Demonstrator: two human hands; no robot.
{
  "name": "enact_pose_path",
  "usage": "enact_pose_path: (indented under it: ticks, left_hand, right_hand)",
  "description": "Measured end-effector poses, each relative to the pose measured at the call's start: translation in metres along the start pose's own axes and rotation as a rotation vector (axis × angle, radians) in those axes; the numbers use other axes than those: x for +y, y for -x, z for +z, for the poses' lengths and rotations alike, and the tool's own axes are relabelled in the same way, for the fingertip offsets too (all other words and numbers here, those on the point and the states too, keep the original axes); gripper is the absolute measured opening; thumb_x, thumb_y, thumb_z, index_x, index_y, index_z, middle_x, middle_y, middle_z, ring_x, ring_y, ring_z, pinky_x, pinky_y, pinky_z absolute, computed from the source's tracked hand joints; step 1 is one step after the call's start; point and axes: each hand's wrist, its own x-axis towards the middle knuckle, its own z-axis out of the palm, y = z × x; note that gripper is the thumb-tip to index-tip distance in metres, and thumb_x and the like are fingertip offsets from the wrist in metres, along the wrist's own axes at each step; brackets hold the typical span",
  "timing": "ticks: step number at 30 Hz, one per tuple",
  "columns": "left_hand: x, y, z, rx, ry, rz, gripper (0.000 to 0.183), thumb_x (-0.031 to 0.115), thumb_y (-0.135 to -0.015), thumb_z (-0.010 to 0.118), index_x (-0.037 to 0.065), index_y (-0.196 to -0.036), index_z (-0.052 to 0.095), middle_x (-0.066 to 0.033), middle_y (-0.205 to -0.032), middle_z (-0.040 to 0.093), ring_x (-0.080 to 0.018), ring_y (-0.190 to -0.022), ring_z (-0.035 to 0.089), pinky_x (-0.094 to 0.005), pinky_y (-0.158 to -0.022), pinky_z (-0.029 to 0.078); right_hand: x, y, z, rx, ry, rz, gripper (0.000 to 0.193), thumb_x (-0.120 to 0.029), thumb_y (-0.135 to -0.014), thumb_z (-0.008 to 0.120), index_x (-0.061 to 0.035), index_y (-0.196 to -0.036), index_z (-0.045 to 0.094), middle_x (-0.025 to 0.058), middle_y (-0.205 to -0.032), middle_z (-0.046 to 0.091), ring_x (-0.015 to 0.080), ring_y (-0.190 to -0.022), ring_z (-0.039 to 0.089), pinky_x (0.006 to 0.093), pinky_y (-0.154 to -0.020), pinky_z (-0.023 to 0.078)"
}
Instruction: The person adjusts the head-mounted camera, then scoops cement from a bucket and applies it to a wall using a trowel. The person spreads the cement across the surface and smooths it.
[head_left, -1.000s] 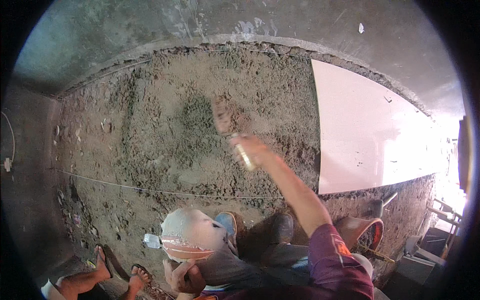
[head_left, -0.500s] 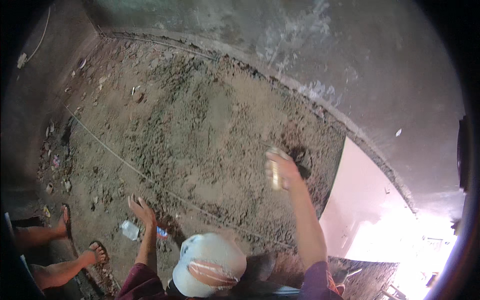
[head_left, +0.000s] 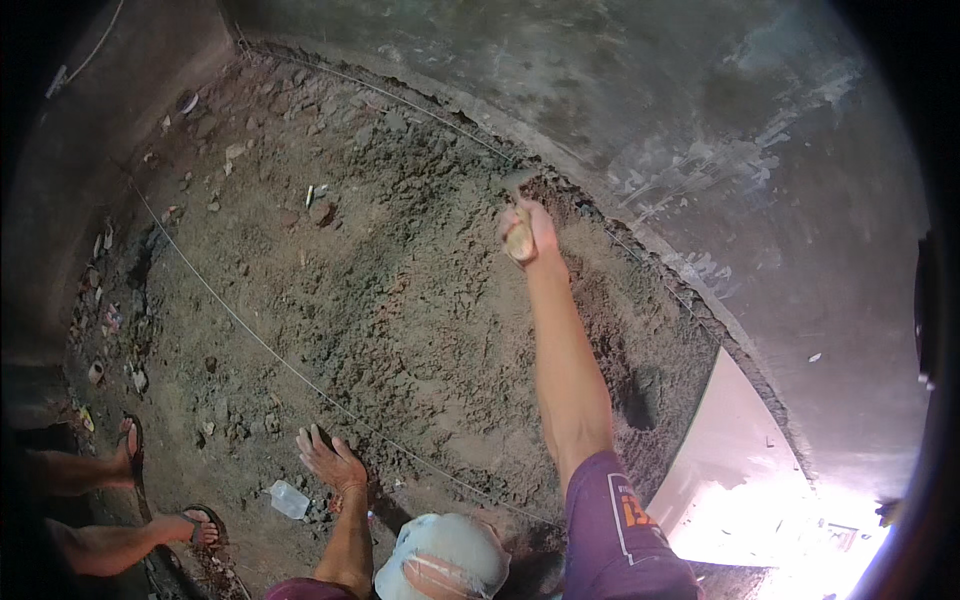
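Note:
My right hand reaches far forward, closed round the light wooden handle of a trowel. Its blade is mostly hidden and blurred against the dark mortar bed near the wall. Rough, damp-looking grey-brown mortar spreads under that arm. My left hand rests on the ground with its fingers spread, holding nothing. Beside it lies a clear plastic packet or cup. Between my left hand and the mortar runs a taut string.
A large pale tile lies at the right, against the wall. Another string follows the far wall. A person's sandalled feet stand at lower left, near scattered rubble. A pale cloth-covered knee shows at the bottom.
My right hand has moved forward with the trowel, toward the far wall. My left hand has shifted slightly right and down, onto the ground. The view has also shifted.

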Motion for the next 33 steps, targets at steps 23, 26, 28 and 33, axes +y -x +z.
enact_pose_path:
  ticks: [23, 26, 28, 33]
  left_hand:
    - [0.0, 0.0, 0.001, -0.015, -0.034, -0.011, 0.055, 0.034, -0.102, 0.046, 0.018, -0.152, 0.03, -0.0116, -0.161, 0.022, -0.034, -0.15, 0.017, -0.0565, -0.12, 0.013]
    - [0.002, -0.001, -0.001, -0.02, -0.043, 0.001, 0.056, 0.031, -0.102, 0.048, 0.016, -0.152, 0.029, -0.0133, -0.16, 0.022, -0.035, -0.15, 0.017, -0.0564, -0.12, 0.013]
    - [0.002, -0.001, -0.001, -0.027, -0.044, 0.02, 0.055, 0.031, -0.102, 0.046, 0.015, -0.152, 0.029, -0.014, -0.16, 0.022, -0.0353, -0.15, 0.017, -0.0567, -0.12, 0.014]
    - [0.0, -0.001, 0.001, -0.071, -0.082, -0.024, 0.05, 0.035, -0.104, 0.044, 0.014, -0.148, 0.034, -0.014, -0.16, 0.023, -0.0339, -0.149, 0.019, -0.0579, -0.119, 0.015]
  right_hand:
    - [-0.086, 0.019, -0.024, 0.456, 2.106, -0.068, 0.03, -0.016, -0.077, 0.057, 0.0102, -0.084, 0.07, 0.0295, -0.09, 0.07, 0.0413, -0.087, 0.071, 0.046, -0.075, 0.056]
    - [-0.041, 0.033, -0.056, 0.41, 2.167, -0.351, 0.036, -0.021, -0.081, 0.058, 0.0088, -0.099, 0.069, 0.0276, -0.099, 0.07, 0.0425, -0.096, 0.069, 0.0484, -0.083, 0.055]
    - [0.0, 0.037, -0.071, 0.846, 1.738, -0.265, 0.053, -0.027, -0.084, 0.057, 0.0068, -0.125, 0.057, 0.0283, -0.112, 0.067, 0.0429, -0.109, 0.065, 0.0485, -0.093, 0.052]
    - [0.04, 0.052, -0.084, 0.939, 1.331, -0.299, 0.063, -0.028, -0.088, 0.053, 0.0058, -0.139, 0.04, 0.0307, -0.122, 0.062, 0.0445, -0.117, 0.059, 0.048, -0.099, 0.048]
